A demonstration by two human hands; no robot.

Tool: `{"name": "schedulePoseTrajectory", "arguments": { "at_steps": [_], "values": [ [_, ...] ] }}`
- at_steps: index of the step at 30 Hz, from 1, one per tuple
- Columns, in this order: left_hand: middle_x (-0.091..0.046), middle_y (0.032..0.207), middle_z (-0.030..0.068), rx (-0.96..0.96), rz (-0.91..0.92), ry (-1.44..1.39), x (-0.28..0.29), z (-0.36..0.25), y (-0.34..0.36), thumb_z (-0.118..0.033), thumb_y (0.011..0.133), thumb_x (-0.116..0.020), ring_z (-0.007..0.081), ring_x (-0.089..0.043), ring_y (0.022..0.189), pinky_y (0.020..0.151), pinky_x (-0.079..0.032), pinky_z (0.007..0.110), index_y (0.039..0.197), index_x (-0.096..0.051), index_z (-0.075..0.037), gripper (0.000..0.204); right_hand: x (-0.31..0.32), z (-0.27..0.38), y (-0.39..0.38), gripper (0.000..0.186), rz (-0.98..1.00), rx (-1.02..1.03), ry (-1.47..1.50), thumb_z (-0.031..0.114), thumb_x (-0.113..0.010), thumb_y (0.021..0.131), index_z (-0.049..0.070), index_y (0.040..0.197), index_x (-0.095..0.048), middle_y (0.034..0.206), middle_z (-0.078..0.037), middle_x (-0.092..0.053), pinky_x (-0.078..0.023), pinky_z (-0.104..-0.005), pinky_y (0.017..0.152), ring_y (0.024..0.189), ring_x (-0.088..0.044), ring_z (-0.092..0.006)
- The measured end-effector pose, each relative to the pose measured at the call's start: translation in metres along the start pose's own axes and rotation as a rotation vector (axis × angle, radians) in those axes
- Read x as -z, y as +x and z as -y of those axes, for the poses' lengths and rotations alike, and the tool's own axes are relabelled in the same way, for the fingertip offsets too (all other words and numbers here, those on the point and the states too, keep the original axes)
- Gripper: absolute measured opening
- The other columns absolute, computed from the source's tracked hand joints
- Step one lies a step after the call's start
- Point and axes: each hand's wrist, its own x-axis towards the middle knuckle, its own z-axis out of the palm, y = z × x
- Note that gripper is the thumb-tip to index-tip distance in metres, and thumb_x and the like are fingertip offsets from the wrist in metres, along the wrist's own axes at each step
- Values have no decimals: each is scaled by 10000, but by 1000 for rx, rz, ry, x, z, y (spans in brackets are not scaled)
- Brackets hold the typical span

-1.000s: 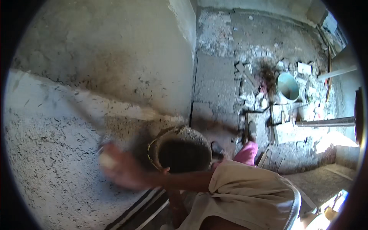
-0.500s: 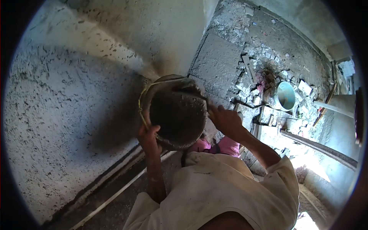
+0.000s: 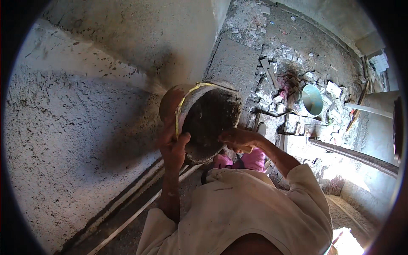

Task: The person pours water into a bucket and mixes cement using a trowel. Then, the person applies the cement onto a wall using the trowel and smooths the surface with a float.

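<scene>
My left hand [image 3: 175, 146] grips the left rim of a mortar-crusted bucket [image 3: 178, 106], beside a yellow rope handle [image 3: 183, 102] arched along the rim. The bucket is tilted, showing dark wet mortar [image 3: 209, 112] inside. My right hand [image 3: 238, 138] is at the lower right of the bucket's mouth, closed on a tool with a pale wooden handle [image 3: 245, 149]; the tool's working end is hidden. Below the bucket show my pink-clad legs [image 3: 253, 162].
A rough, mortar-spattered wall [image 3: 72, 140] is on the left. At right, a pale green bucket [image 3: 310, 102] sits among broken rubble [image 3: 276, 100]. A long bar [image 3: 352, 155] and a plank [image 3: 367, 109] lie farther right, with pale strips [image 3: 127, 221] at lower left.
My right arm swung back from the left wall to the bucket, then the hand moved lower into its mouth. The held bucket came upward in view and now tilts more.
</scene>
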Motion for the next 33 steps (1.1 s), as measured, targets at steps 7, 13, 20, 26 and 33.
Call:
{"name": "schedulePoseTrajectory", "arguments": {
  "at_steps": [7, 13, 20, 26, 33],
  "values": [
    [-575, 821, 3, 291, -312, -281, 9, 25, 14, 18, 662, -613, 118, -521, 672, 624, -425, 256, 1085, -633, 3, 423, -24, 10, -35, 319, -116, 133, 8, 391, -447, 989, 96, 1036, -558, 628, 21, -492, -431, -249, 441, 523, -492, -75],
    [-506, 772, -9, 342, -503, -326, -5, 30, 23, -12, 672, -622, 125, -491, 701, 634, -416, 273, 993, -623, -38, 322, -37, 16, -49, 342, -238, 157, 141, 414, -458, 978, 92, 1059, -541, 701, 10, -498, -409, -251, 469, 569, -482, -87],
    [-515, 813, 25, 352, -579, -184, 30, 57, 11, -67, 668, -614, 148, -500, 785, 694, -405, 293, 943, -615, -23, 279, -46, 57, -99, 434, -256, 844, 800, 381, -515, 952, 68, 1247, -452, 809, -65, -544, -435, -242, 482, 567, -527, -129],
    [-536, 876, 120, 247, -400, 330, 87, 83, -37, -57, 728, -571, 250, -522, 801, 730, -430, 354, 968, -573, -51, 240, -12, 163, -101, 406, -1490, 1342, 479, 191, -601, 929, 60, 1238, -374, 828, -72, -563, -456, -239, 484, 582, -546, -124],
    [-545, 812, 57, 355, -615, 205, 75, 87, -77, -143, 714, -637, 187, -528, 764, 685, -436, 338, 1009, -619, -11, 324, -50, 243, 103, 301, -1369, 1004, 253, 221, -527, 937, 26, 1151, -447, 896, -71, -576, -495, -307, 631, 738, -578, -193]
  ]
}}
